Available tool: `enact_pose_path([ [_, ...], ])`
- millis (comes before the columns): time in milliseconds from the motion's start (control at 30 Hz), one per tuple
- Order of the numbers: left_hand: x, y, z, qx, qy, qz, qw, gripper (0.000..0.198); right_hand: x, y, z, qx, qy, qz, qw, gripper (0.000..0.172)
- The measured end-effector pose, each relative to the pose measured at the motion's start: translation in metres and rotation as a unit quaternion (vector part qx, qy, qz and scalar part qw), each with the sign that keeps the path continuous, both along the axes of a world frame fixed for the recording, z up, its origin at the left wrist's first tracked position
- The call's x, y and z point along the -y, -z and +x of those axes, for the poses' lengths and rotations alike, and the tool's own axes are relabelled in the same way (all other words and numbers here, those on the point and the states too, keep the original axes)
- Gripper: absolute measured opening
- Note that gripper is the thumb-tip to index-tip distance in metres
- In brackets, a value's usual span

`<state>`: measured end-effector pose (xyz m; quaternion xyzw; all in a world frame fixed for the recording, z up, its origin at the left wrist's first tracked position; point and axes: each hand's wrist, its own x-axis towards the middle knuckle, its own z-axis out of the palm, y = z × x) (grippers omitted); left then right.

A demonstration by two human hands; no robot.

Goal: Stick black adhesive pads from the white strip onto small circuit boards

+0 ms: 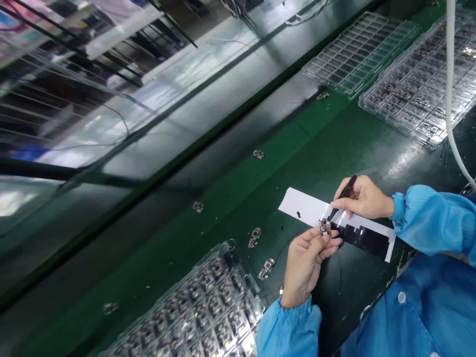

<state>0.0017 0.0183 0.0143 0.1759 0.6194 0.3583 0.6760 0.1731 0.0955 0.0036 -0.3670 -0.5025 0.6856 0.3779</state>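
A small circuit board (325,228) is held above a white sheet (301,203), pinched between the thumb and fingers of the left hand (303,267). Black tweezers (347,189) are gripped in the right hand (364,197), whose fingers are closed around the shaft; the tips are brought down to the upper edge of the board, though whether it is touched by them cannot be told. Any lettering on the held board is too small to be read.

Part of the sheet is covered by glossy black film (372,242) with a notched edge, and a small black piece (298,214) is seen lying on the white part. The sheet is laid on a green work surface (305,163), partly hidden by both hands.

Two loose boards (255,237) are placed near the left hand, and others are scattered farther along the surface; their markings are likewise too fine to be made out. Rows of boards are held in a lower tray (229,245) and in a right-hand tray (416,135), beside which a transparent tray (347,92) is set. A white cable (449,99) is hung across the right-hand tray. Both arms are covered by blue sleeves (435,218).
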Motion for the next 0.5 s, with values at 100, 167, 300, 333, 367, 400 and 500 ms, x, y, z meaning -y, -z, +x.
enact_pose_path([
  [100,-0.0004,0.0,0.0,0.001,-0.001,0.001,1.0,0.027,0.0021,0.0002,-0.0009,-0.002,-0.015,-0.01,1.0,0.032],
  [167,-0.0004,0.0001,0.0004,-0.001,-0.004,0.002,1.0,0.027,0.0026,0.0005,-0.0014,-0.004,-0.016,-0.013,1.0,0.033],
  [300,0.0007,0.0004,0.0,-0.012,-0.005,0.004,1.0,0.026,0.0025,0.0002,-0.0014,-0.005,-0.016,-0.01,1.0,0.031],
  [333,0.0009,0.0007,-0.0004,-0.015,-0.004,0.005,1.0,0.025,0.0025,0.0,-0.0012,-0.005,-0.017,-0.009,1.0,0.031],
  [367,0.001,0.0012,-0.001,-0.018,-0.002,0.005,1.0,0.026,0.0024,-0.0003,-0.0011,-0.005,-0.018,-0.009,1.0,0.031],
  [400,0.001,0.0021,-0.0015,-0.02,0.001,0.005,1.0,0.026,0.0024,-0.0005,-0.001,-0.005,-0.019,-0.008,1.0,0.031],
  [500,0.001,0.005,-0.0009,-0.021,0.002,0.006,1.0,0.026,0.002,-0.0009,-0.0017,-0.005,-0.011,-0.007,1.0,0.033],
])
